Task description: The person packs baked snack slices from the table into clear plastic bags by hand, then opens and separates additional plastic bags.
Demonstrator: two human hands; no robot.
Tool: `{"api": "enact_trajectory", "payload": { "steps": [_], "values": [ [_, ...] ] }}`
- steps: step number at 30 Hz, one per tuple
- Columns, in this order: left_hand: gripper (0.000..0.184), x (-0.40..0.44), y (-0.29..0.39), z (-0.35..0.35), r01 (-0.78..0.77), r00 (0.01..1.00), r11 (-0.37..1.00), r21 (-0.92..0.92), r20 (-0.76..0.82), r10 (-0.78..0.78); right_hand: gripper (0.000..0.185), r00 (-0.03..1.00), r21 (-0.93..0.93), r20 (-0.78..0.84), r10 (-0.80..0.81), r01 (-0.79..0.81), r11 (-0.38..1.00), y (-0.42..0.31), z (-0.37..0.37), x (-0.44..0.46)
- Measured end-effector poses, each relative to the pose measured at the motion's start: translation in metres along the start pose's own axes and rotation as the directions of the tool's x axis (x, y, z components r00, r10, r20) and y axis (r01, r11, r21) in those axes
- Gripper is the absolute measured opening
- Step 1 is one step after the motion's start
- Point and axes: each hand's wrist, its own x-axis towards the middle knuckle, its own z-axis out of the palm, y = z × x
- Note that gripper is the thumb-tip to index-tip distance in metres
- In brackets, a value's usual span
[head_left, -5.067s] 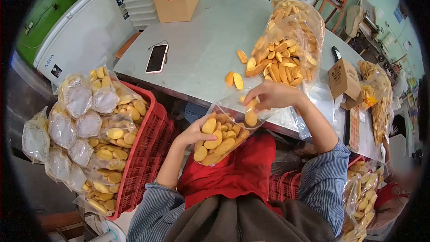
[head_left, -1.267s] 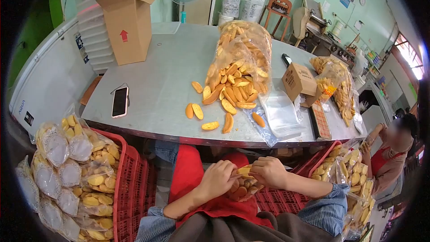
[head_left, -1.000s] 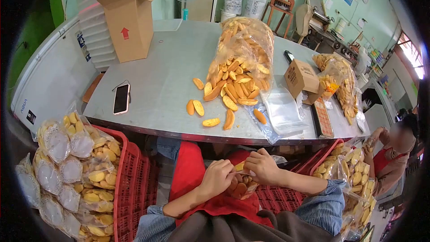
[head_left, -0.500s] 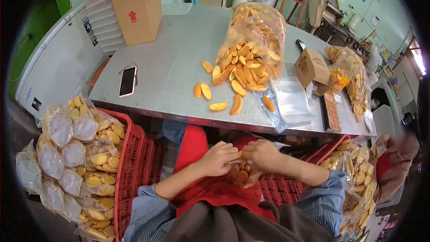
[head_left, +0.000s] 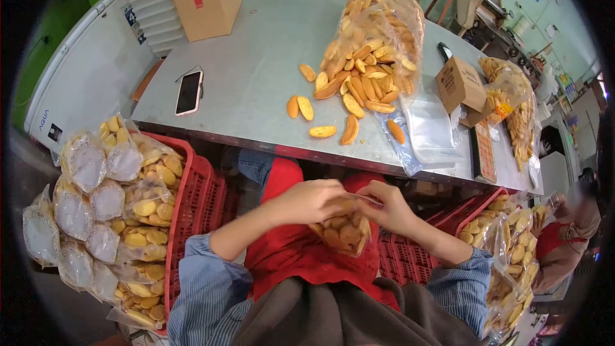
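A clear plastic bag of cookies (head_left: 344, 234) hangs over my lap, its top edge between my two hands. My left hand (head_left: 315, 202) has its fingers closed on the left side of the bag's mouth. At the right side, my right hand (head_left: 386, 206) pinches the plastic between thumb and fingers. Ahead of my hands, a large open bag of oval biscuits (head_left: 378, 45) lies on the metal table (head_left: 256, 77), with several loose biscuits (head_left: 349, 129) spilled in front of it.
A red crate (head_left: 186, 218) full of packed bags stands at my left, another crate (head_left: 410, 263) at my right. On the table are a phone (head_left: 189, 93), a tall carton (head_left: 204, 0), a small box (head_left: 460, 83) and clear plastic bags (head_left: 430, 134). A person (head_left: 567, 237) is at far right.
My hands have moved apart slightly, and more of the cookie bag shows below them. The table and its things sit higher in view as the camera has tilted down.
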Motion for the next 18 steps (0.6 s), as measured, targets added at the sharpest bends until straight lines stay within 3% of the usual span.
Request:
{"api": "enact_trajectory", "payload": {
  "steps": [4,8,11,14,18],
  "values": [
    [0.011,0.005,0.004,0.015,-0.105,0.971,0.993,0.056,-0.211,0.115,0.02,0.995,-0.152,0.036,-0.088,0.092,0.984,-0.001,0.0,0.002],
    [0.01,-0.002,0.005,0.028,-0.13,0.93,0.984,0.122,-0.328,0.163,0.019,0.975,-0.162,0.144,-0.17,0.192,0.968,0.005,-0.016,-0.007],
    [0.019,-0.004,-0.004,0.037,-0.135,0.91,0.987,0.082,-0.385,0.157,0.014,0.965,-0.372,0.197,-0.173,0.237,0.897,-0.005,-0.028,-0.017],
    [0.016,-0.001,-0.002,0.044,-0.096,0.917,0.991,0.09,-0.38,0.123,0.014,0.921,-0.448,0.294,-0.256,0.369,0.815,0.002,-0.027,-0.016],
    [0.013,0.004,0.004,0.046,-0.022,0.939,0.992,0.127,-0.338,0.064,0.016,0.922,-0.375,0.27,-0.277,0.365,0.852,0.001,-0.019,-0.008]
  ]
}}
